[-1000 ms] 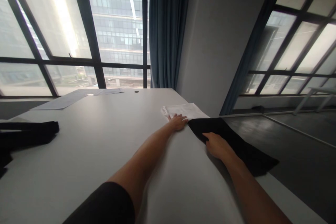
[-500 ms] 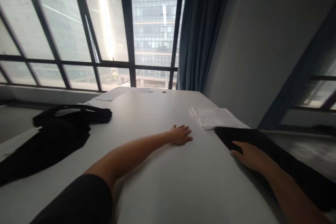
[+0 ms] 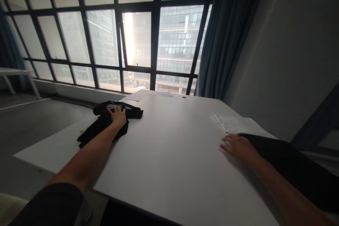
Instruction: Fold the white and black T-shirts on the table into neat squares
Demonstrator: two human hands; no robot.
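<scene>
On the left side of the white table [image 3: 172, 155] lies a black cloth item [image 3: 96, 129], bunched up, with a band-like part along its far side. My left hand [image 3: 118, 116] rests on top of it, fingers spread. Toward the right edge of the table, my right hand [image 3: 239, 146] reaches forward, its fingers apart over the tabletop. Beside that hand a black cloth [image 3: 280, 155] lies flat along the edge. Just beyond the fingertips is a flat white folded piece [image 3: 235, 124], either cloth or a bag; I cannot tell which.
Sheets of white paper [image 3: 137, 95] lie at the table's far end, near a dark round hole [image 3: 184, 97]. Behind stand a large window [image 3: 137, 39] and a blue curtain [image 3: 225, 42]. A second white table [image 3: 14, 72] stands at far left.
My left hand has moved left from the middle of the table onto the black cloth item. My right hand has shifted off the black cloth toward the white piece. The view has turned left.
</scene>
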